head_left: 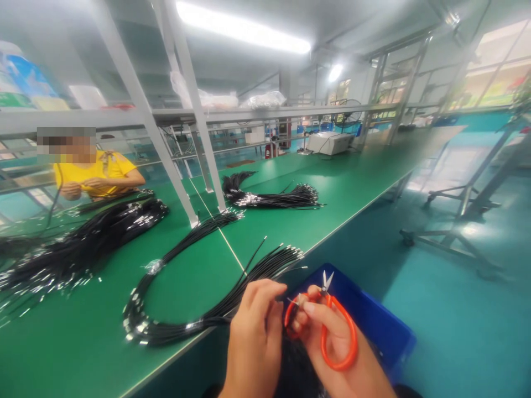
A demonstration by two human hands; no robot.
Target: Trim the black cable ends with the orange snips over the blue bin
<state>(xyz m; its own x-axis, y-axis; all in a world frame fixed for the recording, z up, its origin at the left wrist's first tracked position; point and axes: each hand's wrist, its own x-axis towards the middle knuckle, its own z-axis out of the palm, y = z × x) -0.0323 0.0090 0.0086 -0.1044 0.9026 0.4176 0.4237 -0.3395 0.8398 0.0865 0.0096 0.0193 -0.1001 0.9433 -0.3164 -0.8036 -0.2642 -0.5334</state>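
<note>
My right hand [327, 323] is closed around a pair of scissors [352, 351] with orange handles. Their short blades point up and stand slightly apart. Between that hand's thumb and fingertips shows the thin end of a black cable [293, 302]. Close beside it, my left hand [255, 334] has its fingers curled toward the right hand; what lies inside them is hidden. Behind the left hand a curved bundle of black cables [174, 333] with metallic ends rests on the green table [95, 342], and some ends reach the table edge.
Below my hands stands a blue bin [369, 315]. Another cable bundle [269, 199] lies farther back, and a large pile [103, 235] lies at left. Shelf posts [203, 110] rise from the table. Across it sits a person in yellow [118, 171], hands together. A wheeled frame [456, 232] is at right.
</note>
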